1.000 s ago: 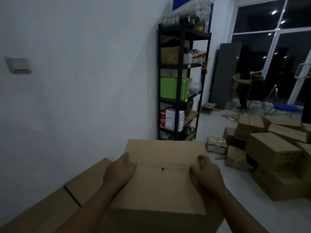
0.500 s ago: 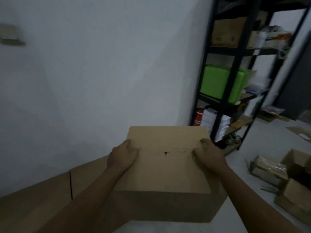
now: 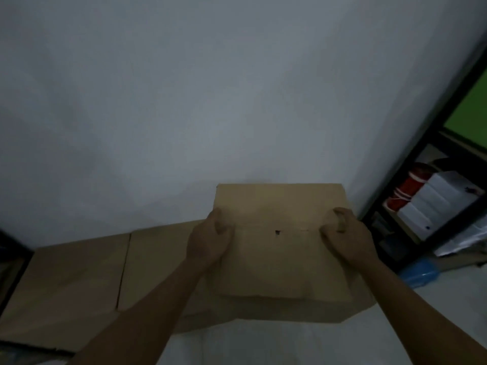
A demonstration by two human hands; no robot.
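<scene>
Both my hands, left hand [image 3: 210, 239] and right hand [image 3: 345, 237], clutch the cardboard box [image 3: 279, 256]; setting it down crooked near the wall [image 3: 210, 101] risks slippage.

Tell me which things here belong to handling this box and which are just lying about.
In the job: cardboard box, gripped at its sides by the left hand and right hand.

Lying about: boxes by the wall, black shelf, white cartons, red item, green case, blue item on the floor.

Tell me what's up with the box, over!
Gripping cardboard box: left hand, right hand, fingers curled at top seam. Close left, other boxes; close right, black shelf.
</scene>
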